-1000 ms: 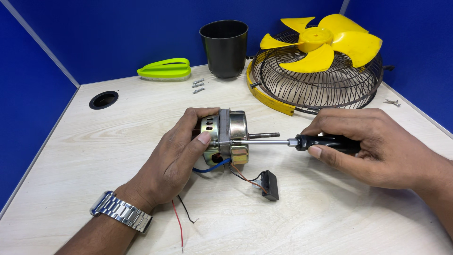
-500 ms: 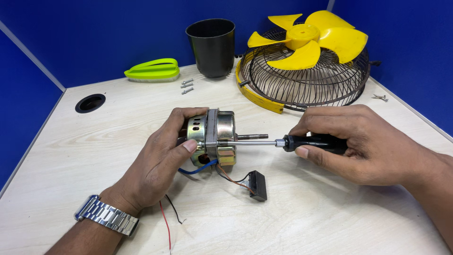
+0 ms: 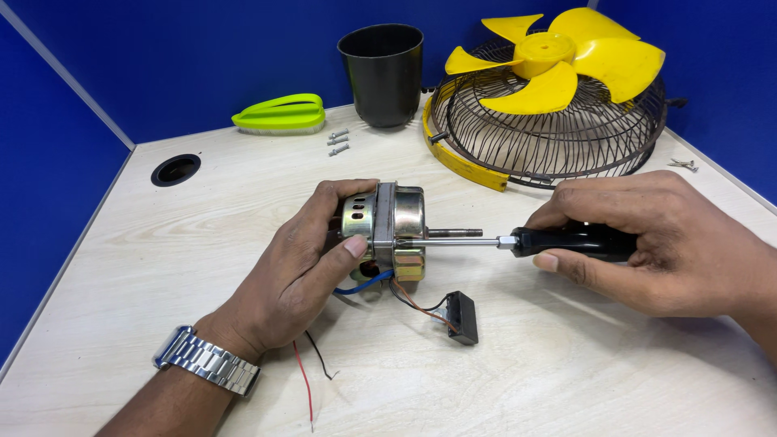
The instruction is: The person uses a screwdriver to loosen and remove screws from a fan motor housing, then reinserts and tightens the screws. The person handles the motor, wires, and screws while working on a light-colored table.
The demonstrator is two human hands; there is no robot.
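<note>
- Our left hand wraps round the silver fan motor at frame centre, thumb pressed on the seam so it can't roll on the counter.
- Our right hand is curled tight on the black screwdriver, held level, its tip at the motor's flange beside the shaft.
- Loose wires and a small black capacitor trail below the motor.
- Parked out of the way up top: black cup, green brush, screws, wire fan guard with the yellow blade on it.
</note>
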